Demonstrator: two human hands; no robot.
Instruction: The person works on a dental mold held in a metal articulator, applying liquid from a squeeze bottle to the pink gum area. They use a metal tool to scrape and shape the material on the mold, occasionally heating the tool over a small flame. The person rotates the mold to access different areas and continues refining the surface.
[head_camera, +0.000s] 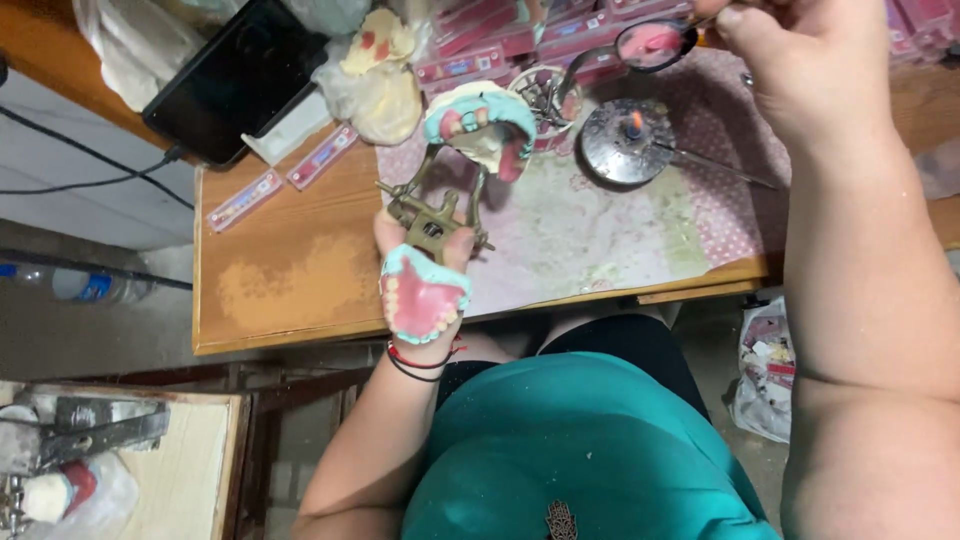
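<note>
My left hand (422, 262) grips a brass dental articulator (432, 215) over the table's front edge. The lower denture model (424, 297), pale teal with pink gum and a row of teeth, rests against my palm. The upper model (478, 125) is swung open toward the back. My right hand (775, 45) is raised at the top right, pinching the handle of a small metal spoon (650, 42) that holds pink wax. Just below the spoon stands a round metal burner (628, 142) with a small flame.
A patterned mat (600, 215) covers part of the wooden table (290, 270). At the back lie a black tablet (240, 75), plaster casts (385, 75), a cup of tools (545, 97) and pink tooth strips (250, 198). A second bench with a clamp (85, 430) is at lower left.
</note>
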